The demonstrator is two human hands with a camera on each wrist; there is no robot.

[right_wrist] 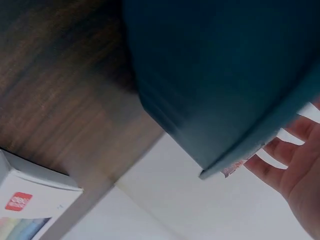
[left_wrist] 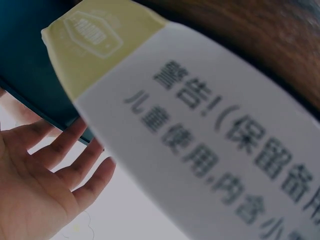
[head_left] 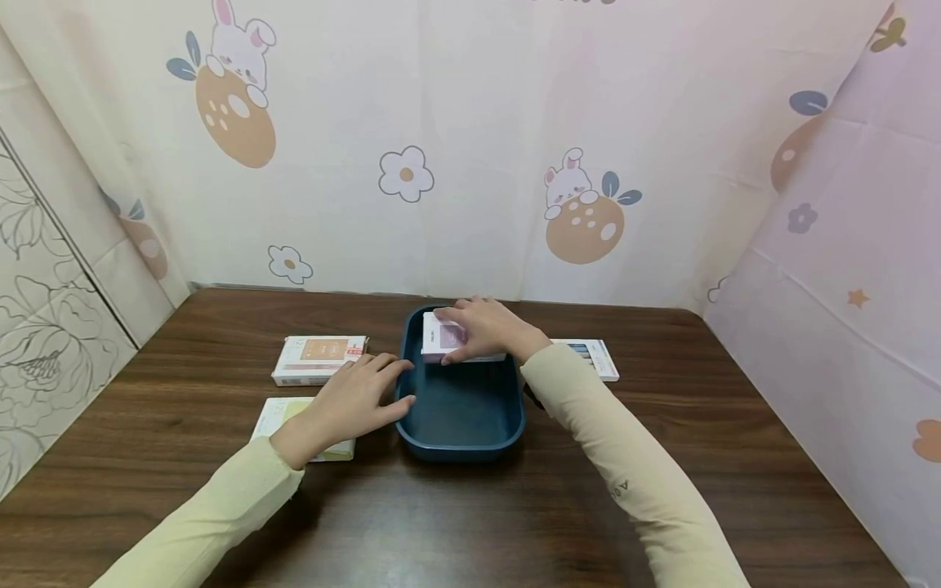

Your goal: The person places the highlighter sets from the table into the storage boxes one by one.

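**Right hand has the purple box at the far end of the tub**

The purple box lies crosswise within the tub's far end, close to the middle of the worktop's far edge. The right hand's grip is narrowed onto it, thumb at the near side and fingers over the top. Held across its short way, the box can probably lie along the tub's end wall and leave the nearer part bare. Whether it bears on the tub's floor cannot be told.

The left hand has its grip spread wide, thumb well apart from the fingers, and has hold of nothing. Its fingertips are at the tub's left rim, likely to steady it; whether they press is unclear.

Toward the worktop's left edge lie the orange box, on the far-corner side, and the yellow box, nearer the near edge and partly covered by the left hand and forearm. The blue-and-white box lies right of the tub, partly hidden by the right sleeve. Flanking the tub, these boxes seem set for easy reach by either hand.
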